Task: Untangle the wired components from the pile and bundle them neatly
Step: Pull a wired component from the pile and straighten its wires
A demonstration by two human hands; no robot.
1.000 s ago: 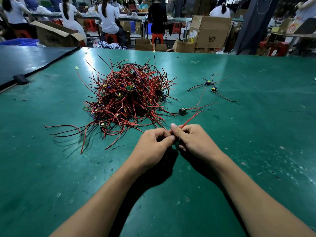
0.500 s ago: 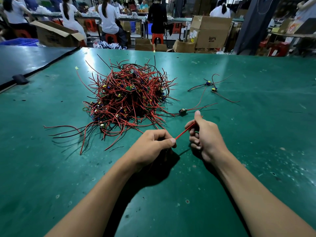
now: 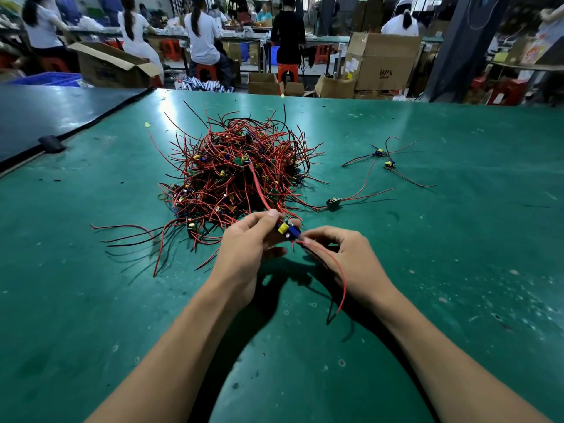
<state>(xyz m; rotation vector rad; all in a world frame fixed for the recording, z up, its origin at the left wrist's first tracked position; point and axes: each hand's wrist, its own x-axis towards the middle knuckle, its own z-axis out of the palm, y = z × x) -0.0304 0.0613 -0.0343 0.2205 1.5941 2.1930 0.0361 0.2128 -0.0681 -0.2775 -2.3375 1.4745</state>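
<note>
Left hand [image 3: 251,251] pinched the small component [image 3: 288,232], right hand [image 3: 346,259] pinched its red wire [image 3: 344,285]; pile [image 3: 241,178] just beyond, green table [image 3: 457,239] wide rightward.

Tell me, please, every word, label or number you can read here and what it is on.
"BPS": front of the large cardboard box.
Line under it: too blurred to read.
The white stickers on that box's side: too small.
Print on the open carton at left: blurred.
On the wired components: nothing legible.
</note>
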